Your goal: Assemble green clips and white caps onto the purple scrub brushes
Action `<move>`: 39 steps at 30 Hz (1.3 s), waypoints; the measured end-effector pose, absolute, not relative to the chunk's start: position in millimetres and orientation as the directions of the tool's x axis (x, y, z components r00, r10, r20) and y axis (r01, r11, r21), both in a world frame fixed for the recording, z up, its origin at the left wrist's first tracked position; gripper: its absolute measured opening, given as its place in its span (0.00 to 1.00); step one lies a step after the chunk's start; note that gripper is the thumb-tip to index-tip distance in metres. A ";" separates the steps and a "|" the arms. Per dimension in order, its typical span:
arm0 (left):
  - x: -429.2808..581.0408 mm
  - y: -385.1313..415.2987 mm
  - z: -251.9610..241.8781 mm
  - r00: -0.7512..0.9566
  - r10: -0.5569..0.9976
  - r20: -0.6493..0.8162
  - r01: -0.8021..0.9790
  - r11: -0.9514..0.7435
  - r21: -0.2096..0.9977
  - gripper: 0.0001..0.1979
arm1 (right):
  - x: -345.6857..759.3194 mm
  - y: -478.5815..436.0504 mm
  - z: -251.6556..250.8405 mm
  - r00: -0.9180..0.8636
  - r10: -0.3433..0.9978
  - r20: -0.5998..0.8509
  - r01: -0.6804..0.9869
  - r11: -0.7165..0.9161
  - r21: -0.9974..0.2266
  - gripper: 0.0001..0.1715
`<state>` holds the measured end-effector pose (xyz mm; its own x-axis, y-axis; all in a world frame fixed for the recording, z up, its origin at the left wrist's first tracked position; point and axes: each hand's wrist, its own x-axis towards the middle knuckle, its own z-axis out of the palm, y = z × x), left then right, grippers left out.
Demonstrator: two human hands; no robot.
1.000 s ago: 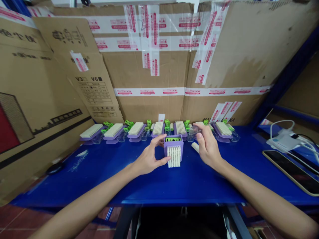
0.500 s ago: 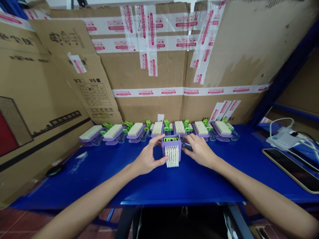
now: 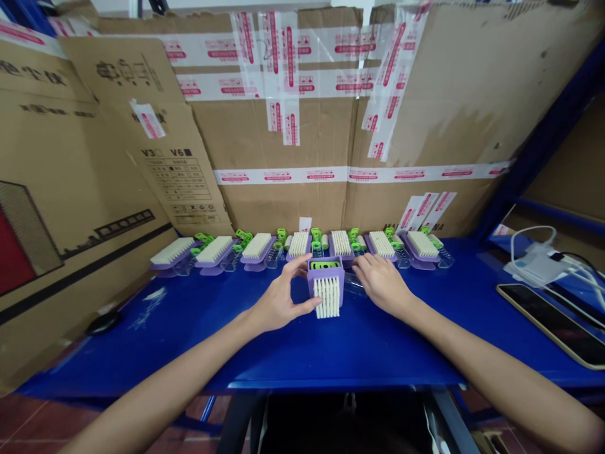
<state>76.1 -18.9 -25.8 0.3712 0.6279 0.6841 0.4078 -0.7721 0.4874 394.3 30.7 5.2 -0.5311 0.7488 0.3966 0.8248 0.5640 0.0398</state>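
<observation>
I have the left hand [image 3: 278,304] clamped on the purple brush [image 3: 325,285], which stands on end in the middle of the blue worktop [image 3: 331,356], just in front of the far row. The thumb is on the near left edge and the fingers curl over the far top corner. The white bristles face me, and a green insert [image 3: 326,265] shows in the top of the housing.

The right hand [image 3: 384,285] lies palm down just right of the brush with its fingers stretched flat. Its grip is released, closed around nothing. The fingertips rest on a clear plastic piece [image 3: 353,287] that lies on the worktop against the brush's right side.

I judge the step in hand to be steadying the brush while the clear piece is settled beside it. Any next move calls for the left hold to stay firm so the brush does not tip. The right fingers would have to get under or around the clear piece, which is thin and hard to see.

Along the far edge runs a row of like brushes [image 3: 258,246] with green clips between them, backed by taped cardboard boxes [image 3: 293,189]. A phone [image 3: 553,325] and a white charger [image 3: 536,263] lie well apart at far right.
</observation>
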 end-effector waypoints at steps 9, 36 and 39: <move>75.9 -18.2 -24.2 0.379 0.618 0.689 0.412 -0.779 0.473 0.51 | 401.9 29.8 12.4 -0.406 0.857 0.319 0.912 0.360 0.194 0.13; 72.3 -18.5 -22.8 0.390 0.638 0.664 0.441 -0.762 0.474 0.52 | 415.0 38.1 7.7 -0.504 0.827 0.249 0.847 0.530 -0.048 0.20; 72.3 -18.8 -22.4 0.389 0.638 0.665 0.433 -0.764 0.479 0.51 | 416.4 40.3 6.1 -0.507 0.817 0.274 0.831 0.548 -0.097 0.21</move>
<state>72.3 -18.8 -22.4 0.3893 0.6376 0.6648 0.4335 -0.7636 0.4785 416.4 40.3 6.1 -0.5066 0.8174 0.2743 0.8310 0.5477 -0.0972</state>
